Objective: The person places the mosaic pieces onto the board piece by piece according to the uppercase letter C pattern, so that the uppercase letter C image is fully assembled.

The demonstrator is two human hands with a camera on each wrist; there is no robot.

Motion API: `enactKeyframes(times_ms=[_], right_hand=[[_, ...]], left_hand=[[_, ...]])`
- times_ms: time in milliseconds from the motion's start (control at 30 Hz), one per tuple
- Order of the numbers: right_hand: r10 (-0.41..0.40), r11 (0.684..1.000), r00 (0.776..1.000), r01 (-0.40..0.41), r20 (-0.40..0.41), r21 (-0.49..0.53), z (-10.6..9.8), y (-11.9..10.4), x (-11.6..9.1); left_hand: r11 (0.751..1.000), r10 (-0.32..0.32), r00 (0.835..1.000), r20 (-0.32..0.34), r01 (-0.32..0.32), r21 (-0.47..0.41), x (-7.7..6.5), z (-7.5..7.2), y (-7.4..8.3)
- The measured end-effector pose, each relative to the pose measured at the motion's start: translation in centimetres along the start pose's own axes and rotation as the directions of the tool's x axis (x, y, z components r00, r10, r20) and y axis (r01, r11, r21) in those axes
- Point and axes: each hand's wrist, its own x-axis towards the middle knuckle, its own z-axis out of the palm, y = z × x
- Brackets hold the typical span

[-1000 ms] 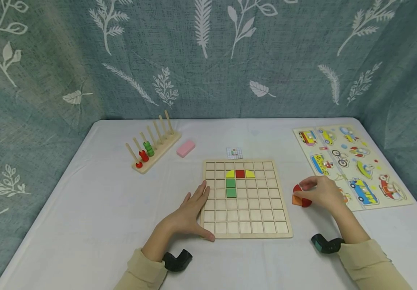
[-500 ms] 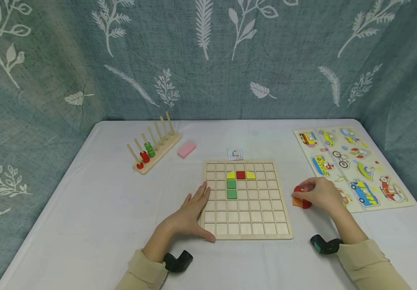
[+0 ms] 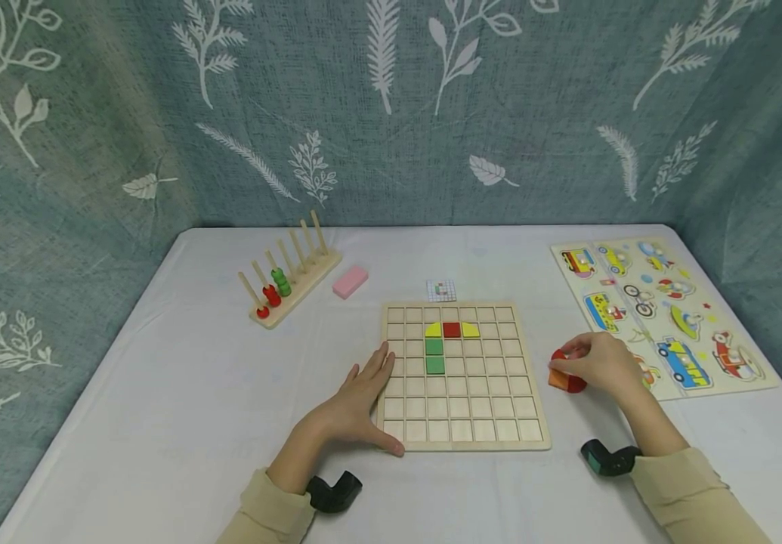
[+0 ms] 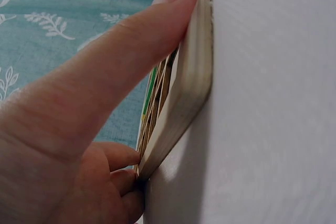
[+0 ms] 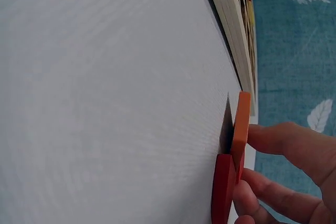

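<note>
My left hand (image 3: 353, 408) rests along the left side of a wooden grid board (image 3: 460, 444), fingers spread on its edge and thumb at the near corner. Yellow rounded pieces (image 3: 434, 330), a red square (image 3: 451, 329) and green squares (image 3: 434, 365) lie in its cells. To the right of the board, my right hand (image 3: 601, 364) pinches an orange block (image 3: 557, 379) among red pieces (image 3: 576, 384). In the right wrist view, the orange block (image 5: 241, 124) stands tilted off the white cloth beside a red piece (image 5: 223, 187). Fingers partly hide the red pieces.
A small pattern card (image 3: 441, 290) lies behind the board. At the back left are a peg stand (image 3: 302, 285) with red and green beads and a pink block (image 3: 350, 282). A vehicle picture puzzle (image 3: 663, 317) lies at the right, partly under my right forearm.
The orange block has tilted up slightly under my right fingers. Both hands have kept almost the same places, and the board has not moved.
</note>
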Motion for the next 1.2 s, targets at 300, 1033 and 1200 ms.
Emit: enactKeyframes(times_ms=[300,1033,1200], right_hand=[[-0.002,1.0,1.0,0.002,0.005,-0.024,-0.18,0.15,-0.03],[-0.002,1.0,0.999,0.002,-0.038,-0.007,-0.11,0.82,-0.26],[-0.012,1.0,0.999,0.013,-0.045,0.014,-0.05,0.93,-0.19]], left_hand=[[1.0,0.003,1.0,0.005,-0.003,-0.002,0.0,0.05,-0.04],[1.0,-0.006,1.0,0.001,0.006,-0.007,0.01,-0.02,0.09],[1.0,-0.006,1.0,0.003,0.006,-0.007,0.01,-0.02,0.1]])
